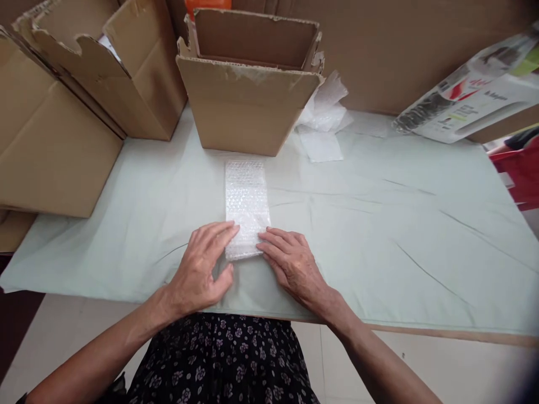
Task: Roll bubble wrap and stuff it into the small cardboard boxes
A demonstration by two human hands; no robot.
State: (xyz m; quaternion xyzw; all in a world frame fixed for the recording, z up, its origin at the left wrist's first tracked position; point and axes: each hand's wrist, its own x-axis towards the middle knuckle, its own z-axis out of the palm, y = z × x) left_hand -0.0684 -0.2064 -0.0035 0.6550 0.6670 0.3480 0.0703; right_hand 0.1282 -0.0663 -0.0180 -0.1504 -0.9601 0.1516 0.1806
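A strip of clear bubble wrap (pixel 246 199) lies lengthwise on the pale green cloth (pixel 379 235) that covers the table. My left hand (pixel 202 269) rests flat at the near left corner of the strip, fingers stretched out and touching it. On the other side my right hand (pixel 290 264) lies flat too, fingertips on the near right corner. Neither hand grips anything. The near end of the strip looks slightly thicker, as if folded or rolled.
An open cardboard box (pixel 248 101) stands just behind the strip. More cardboard boxes (pixel 63 112) crowd the left side. Crumpled white wrapping (pixel 324 120) lies right of the middle box. A printed product box (pixel 471 95) leans at the far right above a red bin (pixel 520 171).
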